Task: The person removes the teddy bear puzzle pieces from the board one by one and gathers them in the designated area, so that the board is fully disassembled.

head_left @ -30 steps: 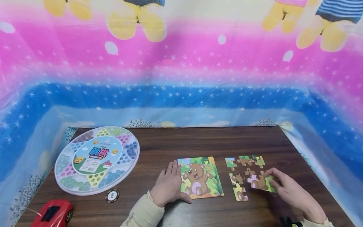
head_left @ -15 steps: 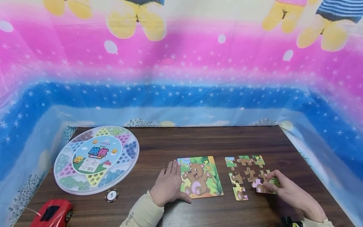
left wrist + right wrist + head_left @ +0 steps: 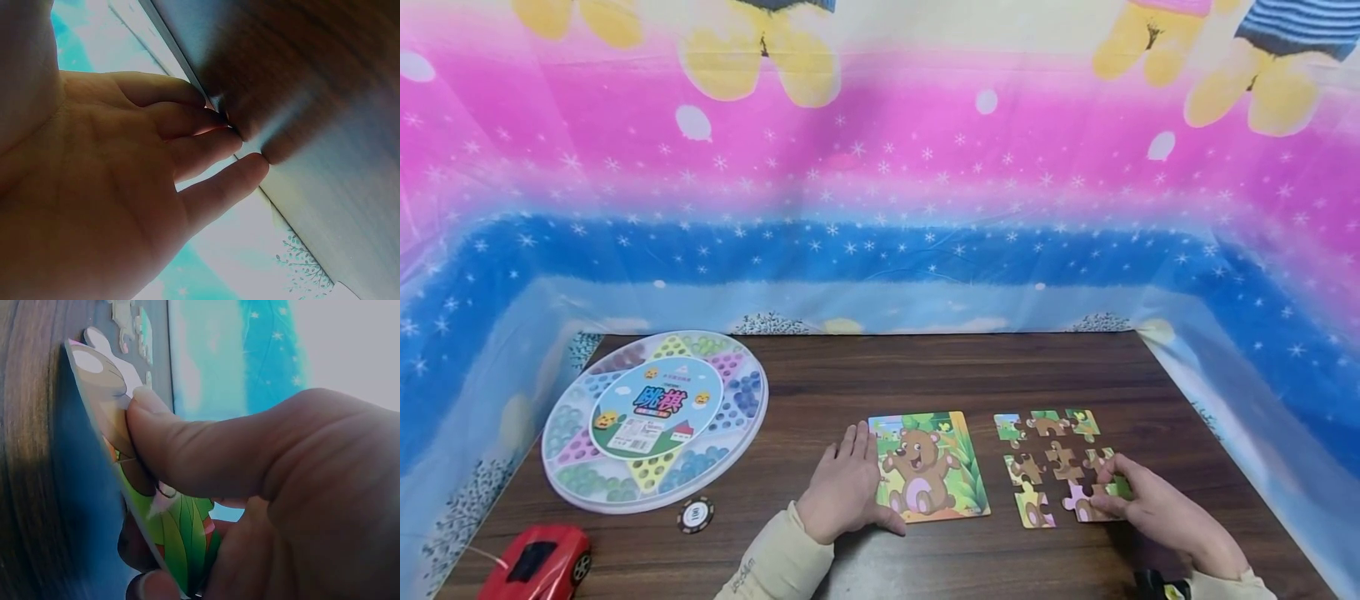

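Observation:
My right hand (image 3: 1165,510) pinches a pair of joined jigsaw pieces (image 3: 1077,502) at the lower right of the puzzle group. In the right wrist view the thumb presses on their printed face, a brown bear foot and green leaves, with fingers underneath; their lower edge tilts over the wood. My left hand (image 3: 844,493) rests on the table, fingers extended, fingertips along the left edge of a square bear picture (image 3: 922,467). Left of the held pair lies a column of pieces (image 3: 1032,506), and above it a brown piece (image 3: 1063,459). More pieces (image 3: 1047,423) form the top row.
A round Chinese checkers set (image 3: 655,421) with marbles under its cover lies at the left. A black poker chip (image 3: 696,515) sits near its front rim. The red toy car (image 3: 542,562) stands at the lower left. A printed cloth (image 3: 880,250) surrounds the dark wooden table (image 3: 955,367).
The joined pieces in my right hand shift right, then back left and slightly nearer me, lying lower now, with a gap below the brown piece. The left hand stays put.

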Tool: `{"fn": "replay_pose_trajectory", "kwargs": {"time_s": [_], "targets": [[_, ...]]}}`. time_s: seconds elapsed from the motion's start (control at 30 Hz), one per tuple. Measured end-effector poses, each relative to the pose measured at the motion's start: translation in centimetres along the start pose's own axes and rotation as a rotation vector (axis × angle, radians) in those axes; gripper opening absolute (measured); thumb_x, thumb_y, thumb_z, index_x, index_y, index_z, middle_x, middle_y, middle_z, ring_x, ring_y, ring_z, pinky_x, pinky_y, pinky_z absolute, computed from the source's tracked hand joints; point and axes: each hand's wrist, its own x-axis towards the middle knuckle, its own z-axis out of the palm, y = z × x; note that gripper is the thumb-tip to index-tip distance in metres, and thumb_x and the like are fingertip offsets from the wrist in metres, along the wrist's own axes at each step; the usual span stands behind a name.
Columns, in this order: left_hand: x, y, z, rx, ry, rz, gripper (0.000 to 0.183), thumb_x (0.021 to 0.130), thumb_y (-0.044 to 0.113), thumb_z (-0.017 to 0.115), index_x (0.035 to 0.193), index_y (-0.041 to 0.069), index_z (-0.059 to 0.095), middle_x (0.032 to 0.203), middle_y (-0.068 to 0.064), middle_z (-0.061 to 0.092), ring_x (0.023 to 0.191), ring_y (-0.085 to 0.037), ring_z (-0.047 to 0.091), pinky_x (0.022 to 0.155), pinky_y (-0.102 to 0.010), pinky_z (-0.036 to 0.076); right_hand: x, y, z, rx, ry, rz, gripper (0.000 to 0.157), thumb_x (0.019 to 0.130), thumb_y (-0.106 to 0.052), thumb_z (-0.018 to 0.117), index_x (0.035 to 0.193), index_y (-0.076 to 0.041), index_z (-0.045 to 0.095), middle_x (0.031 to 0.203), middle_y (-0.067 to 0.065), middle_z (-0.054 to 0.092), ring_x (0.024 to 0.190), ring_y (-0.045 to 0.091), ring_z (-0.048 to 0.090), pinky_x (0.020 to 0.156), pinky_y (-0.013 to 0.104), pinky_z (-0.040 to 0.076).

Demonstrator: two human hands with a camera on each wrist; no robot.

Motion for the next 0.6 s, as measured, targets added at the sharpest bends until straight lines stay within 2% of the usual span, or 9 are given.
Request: {"fn": "replay_pose_trajectory", "kwargs": {"time_s": [0.13, 0.23, 0.37, 0.6], "targets": [[0.03, 0.00, -0.01, 0.006, -0.008, -0.001, 0.127, 0.061, 0.077, 0.070, 0.146, -0.009, 0.033, 0.154, -0.027, 0.026, 0.142, -0.039, 0.026, 0.105, -0.054, 0.036, 0.14, 0.24, 0.16, 0.003, 0.002, 0.025, 0.030, 0.090, -0.024, 0.069, 0.104, -0.004, 0.052, 0.088, 0.006, 0.052, 0.066, 0.017, 0.045, 0.060, 0.029, 0.039], [0.03, 0.02, -0.03, 0.009, -0.013, -0.003, 0.127, 0.061, 0.077, 0.070, 0.147, -0.009, 0.033, 0.154, -0.027, 0.025, 0.142, -0.038, 0.026, 0.105, -0.054, 0.036, 0.28, 0.39, 0.36, -0.001, 0.013, 0.019, 0.030, 0.089, -0.025, 0.070, 0.102, -0.004, 0.052, 0.078, 0.004, 0.048, 0.063, 0.015, 0.044, 0.056, 0.029, 0.038], [0.02, 0.05, -0.11, 0.006, -0.015, -0.003, 0.126, 0.061, 0.077, 0.070, 0.146, -0.009, 0.033, 0.154, -0.027, 0.026, 0.142, -0.038, 0.026, 0.105, -0.053, 0.036, 0.34, 0.43, 0.60, -0.012, 0.035, 0.007, 0.032, 0.087, -0.027, 0.072, 0.098, -0.004, 0.052, 0.075, 0.003, 0.046, 0.061, 0.014, 0.043, 0.054, 0.028, 0.037], [-0.02, 0.09, -0.15, 0.004, -0.006, -0.001, 0.126, 0.061, 0.077, 0.071, 0.146, -0.009, 0.034, 0.154, -0.027, 0.027, 0.142, -0.038, 0.026, 0.105, -0.054, 0.036, 0.48, 0.42, 0.85, -0.118, 0.082, -0.029, 0.034, 0.086, -0.027, 0.074, 0.097, -0.007, 0.050, 0.080, 0.001, 0.048, 0.065, 0.012, 0.043, 0.062, 0.027, 0.036]]}}
